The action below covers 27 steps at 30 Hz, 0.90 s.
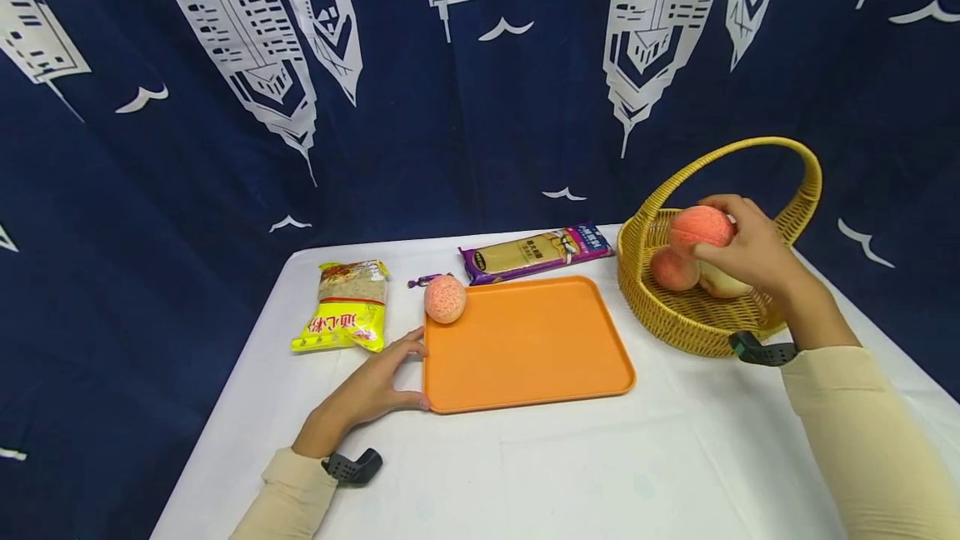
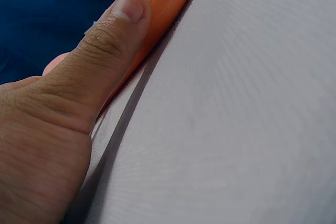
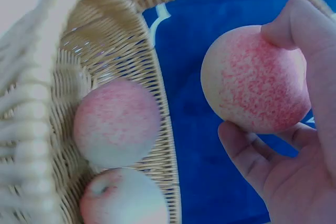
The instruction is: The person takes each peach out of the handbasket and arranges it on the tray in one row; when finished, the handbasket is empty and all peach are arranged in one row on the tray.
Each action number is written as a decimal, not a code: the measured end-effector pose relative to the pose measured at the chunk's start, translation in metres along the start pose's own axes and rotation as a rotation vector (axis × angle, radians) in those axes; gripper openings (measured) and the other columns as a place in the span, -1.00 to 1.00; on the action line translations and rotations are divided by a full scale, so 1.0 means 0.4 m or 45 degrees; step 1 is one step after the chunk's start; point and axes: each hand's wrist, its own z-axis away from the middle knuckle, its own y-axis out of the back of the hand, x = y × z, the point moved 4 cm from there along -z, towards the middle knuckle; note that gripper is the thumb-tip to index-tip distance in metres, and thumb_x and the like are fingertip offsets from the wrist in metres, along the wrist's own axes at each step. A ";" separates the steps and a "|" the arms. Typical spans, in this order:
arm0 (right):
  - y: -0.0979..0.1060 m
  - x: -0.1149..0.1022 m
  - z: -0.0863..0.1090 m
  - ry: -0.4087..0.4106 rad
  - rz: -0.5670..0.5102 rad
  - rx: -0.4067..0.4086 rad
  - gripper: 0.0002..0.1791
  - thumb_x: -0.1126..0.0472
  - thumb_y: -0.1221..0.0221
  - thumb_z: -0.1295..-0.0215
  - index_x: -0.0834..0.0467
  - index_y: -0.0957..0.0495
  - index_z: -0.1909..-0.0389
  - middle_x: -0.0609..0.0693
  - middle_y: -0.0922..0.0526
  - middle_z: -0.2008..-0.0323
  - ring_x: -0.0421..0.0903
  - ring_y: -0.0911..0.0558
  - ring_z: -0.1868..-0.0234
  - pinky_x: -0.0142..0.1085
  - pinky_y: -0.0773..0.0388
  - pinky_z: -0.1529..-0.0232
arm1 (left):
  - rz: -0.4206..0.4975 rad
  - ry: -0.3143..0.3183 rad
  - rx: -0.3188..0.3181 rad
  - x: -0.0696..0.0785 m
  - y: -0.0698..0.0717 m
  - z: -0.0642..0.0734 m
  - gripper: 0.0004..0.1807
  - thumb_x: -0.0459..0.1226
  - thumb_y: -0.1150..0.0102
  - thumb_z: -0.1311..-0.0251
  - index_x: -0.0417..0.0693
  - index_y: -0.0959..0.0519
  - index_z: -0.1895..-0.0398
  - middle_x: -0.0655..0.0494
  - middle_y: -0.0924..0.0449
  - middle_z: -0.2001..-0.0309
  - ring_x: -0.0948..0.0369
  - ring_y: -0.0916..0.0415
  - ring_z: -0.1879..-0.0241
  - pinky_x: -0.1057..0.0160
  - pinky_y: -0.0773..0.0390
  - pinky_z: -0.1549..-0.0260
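Beige sleeves (image 1: 862, 440) extend over the white-covered desk (image 1: 525, 473). Of the hands, the left (image 1: 375, 382) has thumb and fingers spread wide, touching the left edge of an orange tray (image 1: 528, 348); a speckled peach (image 1: 445, 299) sits at that tray's far left corner. Toward the desk's right edge, the right hand (image 1: 753, 244) grips a pinkish peach (image 1: 701, 228) above a wicker basket (image 1: 675, 327), apart from the second peach (image 1: 673, 272) and pale fruit (image 1: 722, 282) inside. Near the desk's far left corner lies a yellow bag (image 1: 345, 307); a wrapped candy (image 1: 423, 280) and purple packet (image 1: 536, 254) lie beyond the tray, toward the far edge. Behind hangs navy fabric (image 1: 465, 123) printed with white buildings and birds.
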 end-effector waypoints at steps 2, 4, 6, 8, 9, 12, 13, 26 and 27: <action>0.013 -0.016 0.022 0.014 -0.016 0.015 -0.27 0.29 -0.38 -0.15 0.23 -0.31 -0.34 0.27 -0.31 -0.21 0.13 -0.40 0.01 -0.57 -0.38 0.23 | 0.001 0.003 -0.003 0.000 -0.001 -0.001 -0.18 0.15 -0.58 0.17 0.13 -0.47 -0.19 0.09 -0.14 -0.55 0.08 -0.10 -0.51 0.02 -0.15 -0.46; 0.022 -0.034 0.041 0.034 -0.042 0.031 -0.24 0.33 -0.39 -0.13 0.20 -0.30 -0.35 0.22 -0.32 -0.21 0.08 -0.40 0.03 -0.67 -0.36 0.29 | -0.001 0.012 -0.004 0.000 -0.001 -0.002 -0.18 0.14 -0.59 0.17 0.14 -0.47 -0.19 0.10 -0.14 -0.55 0.09 -0.09 -0.51 0.02 -0.15 -0.46; 0.028 -0.053 0.058 0.056 -0.064 0.046 -0.21 0.37 -0.40 -0.09 0.16 -0.30 -0.36 0.14 -0.34 -0.19 0.02 -0.41 0.07 -0.69 -0.39 0.30 | -0.001 0.018 -0.007 0.000 -0.001 -0.002 -0.18 0.13 -0.59 0.17 0.14 -0.47 -0.20 0.10 -0.14 -0.55 0.09 -0.09 -0.51 0.02 -0.15 -0.46; 0.030 -0.073 0.073 0.093 -0.097 0.052 -0.17 0.41 -0.42 -0.05 0.12 -0.28 -0.36 0.04 -0.38 -0.15 -0.06 -0.44 0.10 -0.69 -0.43 0.28 | -0.001 0.022 -0.008 0.000 -0.001 -0.002 -0.18 0.13 -0.60 0.17 0.14 -0.47 -0.20 0.10 -0.13 -0.56 0.09 -0.09 -0.51 0.02 -0.14 -0.46; 0.030 -0.084 0.079 0.129 -0.124 0.051 -0.15 0.45 -0.41 -0.02 0.12 -0.28 -0.35 0.00 -0.39 -0.13 -0.09 -0.46 0.11 -0.69 -0.45 0.25 | 0.000 0.022 -0.009 0.001 -0.001 -0.001 -0.18 0.13 -0.60 0.17 0.14 -0.47 -0.20 0.10 -0.13 -0.56 0.09 -0.09 -0.51 0.02 -0.14 -0.46; 0.022 -0.127 0.091 0.256 -0.209 0.023 -0.12 0.54 -0.40 0.09 0.15 -0.30 -0.32 -0.07 -0.43 -0.09 -0.15 -0.52 0.12 -0.66 -0.50 0.17 | 0.005 0.021 -0.011 0.001 -0.001 0.000 -0.18 0.12 -0.60 0.16 0.13 -0.47 -0.20 0.09 -0.13 -0.56 0.08 -0.09 -0.51 0.02 -0.14 -0.46; 0.016 -0.143 0.093 0.307 -0.237 0.004 -0.12 0.57 -0.40 0.12 0.18 -0.31 -0.31 -0.05 -0.45 -0.09 -0.15 -0.53 0.12 -0.65 -0.51 0.14 | 0.005 0.024 -0.011 0.001 -0.001 0.000 -0.19 0.12 -0.60 0.16 0.13 -0.47 -0.20 0.09 -0.13 -0.56 0.08 -0.09 -0.51 0.02 -0.14 -0.46; -0.122 -0.313 0.044 0.588 -0.302 -0.105 -0.23 0.51 -0.44 0.12 0.14 -0.45 -0.21 -0.06 -0.52 -0.03 -0.10 -0.56 0.14 -0.52 -0.59 0.13 | 0.002 0.013 -0.007 0.000 -0.003 -0.003 -0.21 0.12 -0.60 0.17 0.14 -0.47 -0.17 0.09 -0.13 -0.56 0.08 -0.09 -0.51 0.01 -0.13 -0.46; -0.136 -0.320 0.036 0.580 -0.310 -0.103 -0.24 0.50 -0.45 0.11 0.14 -0.45 -0.20 -0.06 -0.52 -0.03 -0.09 -0.55 0.13 -0.52 -0.59 0.14 | 0.001 0.016 -0.007 0.000 -0.003 -0.003 -0.21 0.12 -0.60 0.17 0.15 -0.48 -0.17 0.09 -0.13 -0.56 0.07 -0.09 -0.51 0.01 -0.13 -0.46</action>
